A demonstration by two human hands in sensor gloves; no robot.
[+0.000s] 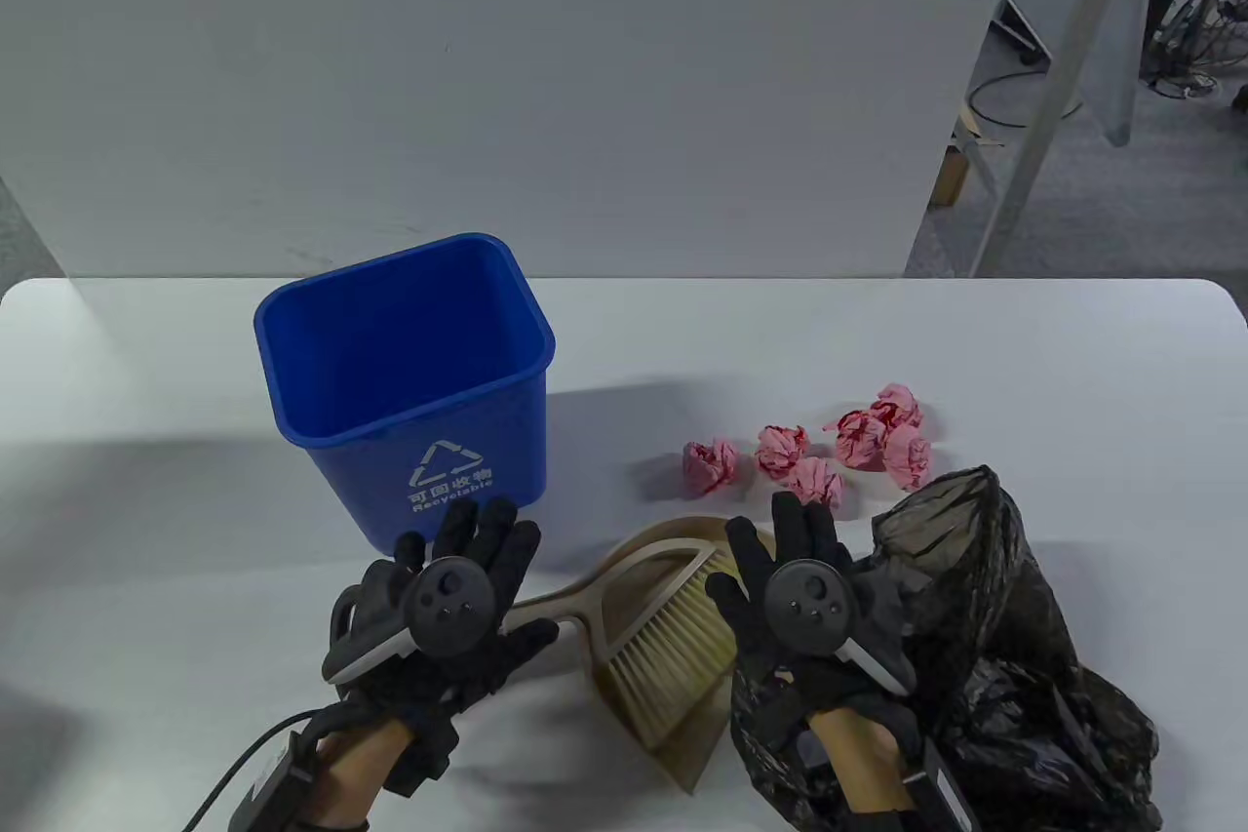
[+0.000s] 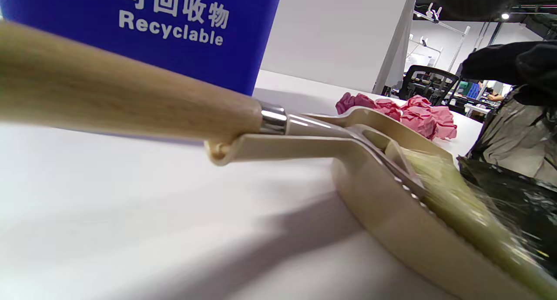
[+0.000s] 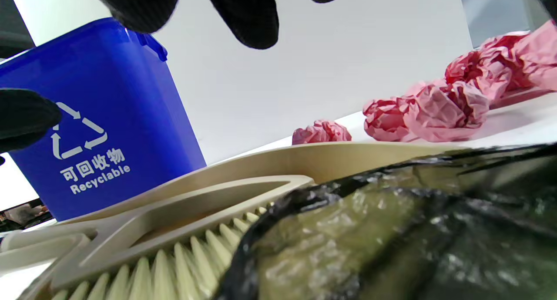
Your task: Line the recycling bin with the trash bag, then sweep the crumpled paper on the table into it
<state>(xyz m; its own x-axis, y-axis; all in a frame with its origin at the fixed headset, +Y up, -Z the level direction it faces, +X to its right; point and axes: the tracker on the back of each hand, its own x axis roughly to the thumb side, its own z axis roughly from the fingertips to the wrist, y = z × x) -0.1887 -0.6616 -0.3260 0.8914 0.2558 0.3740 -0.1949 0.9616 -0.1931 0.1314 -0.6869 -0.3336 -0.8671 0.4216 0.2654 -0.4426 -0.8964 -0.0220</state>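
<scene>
The blue recycling bin (image 1: 405, 383) stands upright at the table's left, with no liner inside. Several pink crumpled paper balls (image 1: 814, 456) lie right of it. A crumpled black trash bag (image 1: 985, 637) lies at the front right. My right hand (image 1: 780, 549) hovers over the bag's left edge with straight, spread fingers (image 3: 248, 17), holding nothing. My left hand (image 1: 468, 549) is spread flat in front of the bin, above the brush's wooden handle (image 2: 130, 99); I cannot tell whether it touches the handle. The bin's "Recyclable" label (image 2: 174, 30) shows close in the left wrist view.
A beige dustpan (image 1: 673, 734) with a brush (image 1: 673, 637) lying in it sits between my hands, partly under the bag. A white wall panel stands behind the table. Off the table at the far right are metal legs and cables on the floor (image 1: 1072, 91).
</scene>
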